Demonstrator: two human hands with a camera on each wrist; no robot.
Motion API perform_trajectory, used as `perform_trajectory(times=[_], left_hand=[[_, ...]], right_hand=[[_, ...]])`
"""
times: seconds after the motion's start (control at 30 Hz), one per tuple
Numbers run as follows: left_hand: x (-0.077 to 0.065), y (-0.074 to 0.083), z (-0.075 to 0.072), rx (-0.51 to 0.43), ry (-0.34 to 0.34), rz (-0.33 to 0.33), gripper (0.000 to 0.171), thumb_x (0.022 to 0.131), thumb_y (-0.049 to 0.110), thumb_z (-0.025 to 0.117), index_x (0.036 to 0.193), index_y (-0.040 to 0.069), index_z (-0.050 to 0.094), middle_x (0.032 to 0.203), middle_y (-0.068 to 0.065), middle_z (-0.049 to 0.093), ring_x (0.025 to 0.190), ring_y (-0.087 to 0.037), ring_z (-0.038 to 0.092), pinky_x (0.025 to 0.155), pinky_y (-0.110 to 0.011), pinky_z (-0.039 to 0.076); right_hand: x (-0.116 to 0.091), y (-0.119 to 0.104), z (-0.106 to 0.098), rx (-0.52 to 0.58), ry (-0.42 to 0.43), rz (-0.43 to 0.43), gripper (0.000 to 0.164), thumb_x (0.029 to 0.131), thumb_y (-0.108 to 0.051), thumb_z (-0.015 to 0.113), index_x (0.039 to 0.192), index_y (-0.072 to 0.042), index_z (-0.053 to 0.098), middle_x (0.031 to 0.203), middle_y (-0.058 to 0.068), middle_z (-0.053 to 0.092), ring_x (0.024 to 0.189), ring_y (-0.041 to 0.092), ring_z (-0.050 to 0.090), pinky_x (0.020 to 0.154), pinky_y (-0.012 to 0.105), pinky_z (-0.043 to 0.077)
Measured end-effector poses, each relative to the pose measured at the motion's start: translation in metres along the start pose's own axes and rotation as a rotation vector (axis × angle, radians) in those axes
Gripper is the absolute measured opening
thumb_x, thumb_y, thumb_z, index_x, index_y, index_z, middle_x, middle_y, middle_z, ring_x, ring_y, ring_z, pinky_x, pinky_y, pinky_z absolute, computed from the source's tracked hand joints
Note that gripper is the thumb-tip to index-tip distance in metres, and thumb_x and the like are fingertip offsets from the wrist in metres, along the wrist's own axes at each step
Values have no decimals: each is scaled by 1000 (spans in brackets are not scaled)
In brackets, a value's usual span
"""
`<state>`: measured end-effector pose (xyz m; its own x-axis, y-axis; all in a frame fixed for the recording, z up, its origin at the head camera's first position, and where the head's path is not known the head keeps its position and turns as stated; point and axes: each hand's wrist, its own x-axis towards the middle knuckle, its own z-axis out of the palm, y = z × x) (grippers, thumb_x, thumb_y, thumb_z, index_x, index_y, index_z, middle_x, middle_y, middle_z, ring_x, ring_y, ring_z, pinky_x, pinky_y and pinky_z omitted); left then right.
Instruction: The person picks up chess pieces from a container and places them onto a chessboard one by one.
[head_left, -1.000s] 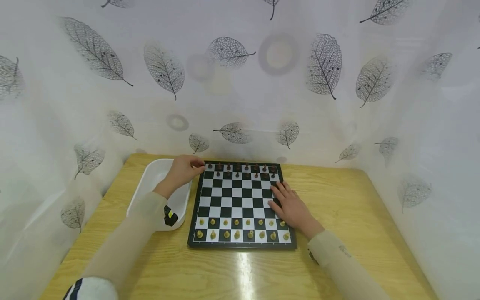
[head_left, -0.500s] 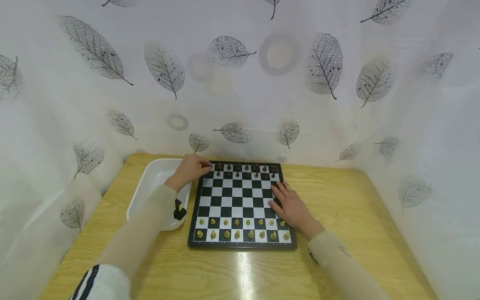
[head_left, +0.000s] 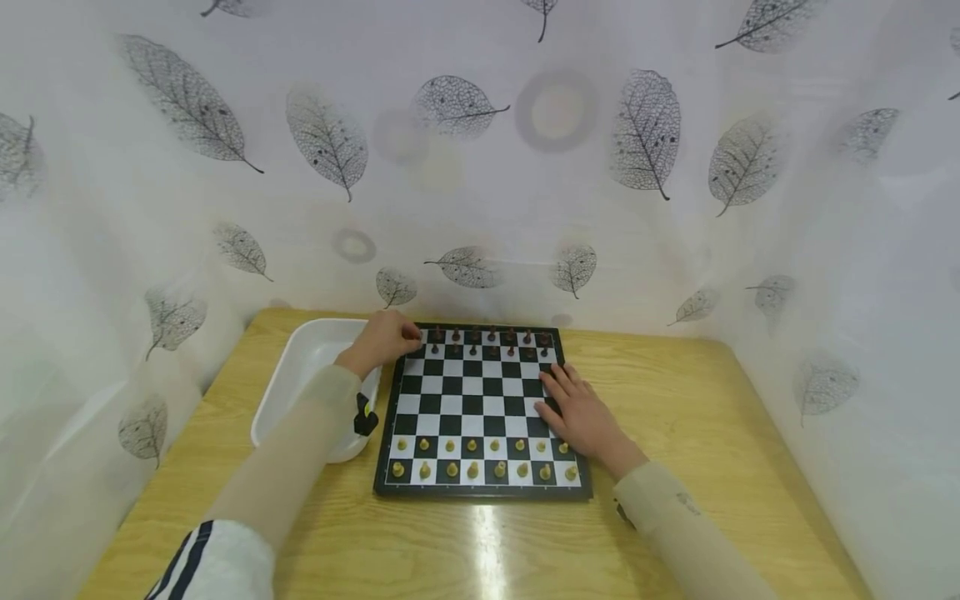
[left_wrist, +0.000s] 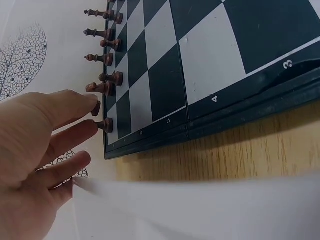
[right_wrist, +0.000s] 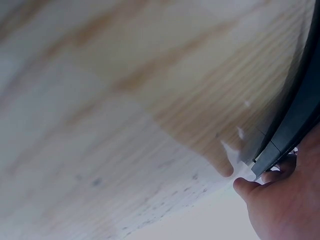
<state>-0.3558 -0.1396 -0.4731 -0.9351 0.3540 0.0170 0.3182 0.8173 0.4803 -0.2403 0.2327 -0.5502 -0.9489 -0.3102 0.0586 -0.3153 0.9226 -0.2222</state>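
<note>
My left hand (head_left: 382, 340) is at the far left corner of the chessboard (head_left: 474, 392), beside the back row of dark red pieces. In the left wrist view, its thumb and forefinger appear to pinch a dark reddish chess piece (left_wrist: 96, 108), mostly hidden behind the thumb. A corner piece (left_wrist: 106, 125) stands close to the forefinger tip. My right hand (head_left: 581, 410) rests with fingers spread over the board's right edge, touching no piece. Two rows of yellow pieces (head_left: 472, 446) stand on the near side.
A white plastic tray (head_left: 273, 396) stands on the wooden table (head_left: 675, 417), left of the board and under the left forearm. Pale sheeting (head_left: 487, 183) printed with leaves closes off the back and sides.
My left hand has moved right, from beside the board onto its far left corner, and now covers the corner piece in the head view. The right hand has stayed put.
</note>
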Motion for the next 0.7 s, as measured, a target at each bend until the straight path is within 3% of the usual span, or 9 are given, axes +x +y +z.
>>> perform_trajectory(times=[0.23, 0.47, 0.7], left_hand=[[3, 0, 1, -19, -55, -24, 21, 97, 17, 75, 113, 5, 80, 115, -13, 79, 96, -25, 70, 91, -43, 61], [7, 0, 2, 40, -108, -20, 19, 97, 17, 75, 113, 7, 81, 116, -12, 80, 103, -27, 71, 96, -44, 59], [10, 0, 5, 101, -108, 17, 16, 96, 17, 75, 108, 9, 83, 111, -9, 81, 102, -27, 72, 95, -45, 58]], right_hand=[[1, 1, 1, -5, -6, 4, 73, 109, -59, 39, 166, -13, 34, 175, 15, 24, 163, 40, 16, 127, 64, 27], [0, -1, -2, -18, -12, 1, 72, 110, -57, 41, 165, -12, 34, 174, 17, 24, 163, 41, 16, 126, 65, 27], [0, -1, -3, -22, -27, 5, 72, 110, -56, 41, 166, -12, 33, 175, 16, 23, 164, 40, 15, 127, 64, 26]])
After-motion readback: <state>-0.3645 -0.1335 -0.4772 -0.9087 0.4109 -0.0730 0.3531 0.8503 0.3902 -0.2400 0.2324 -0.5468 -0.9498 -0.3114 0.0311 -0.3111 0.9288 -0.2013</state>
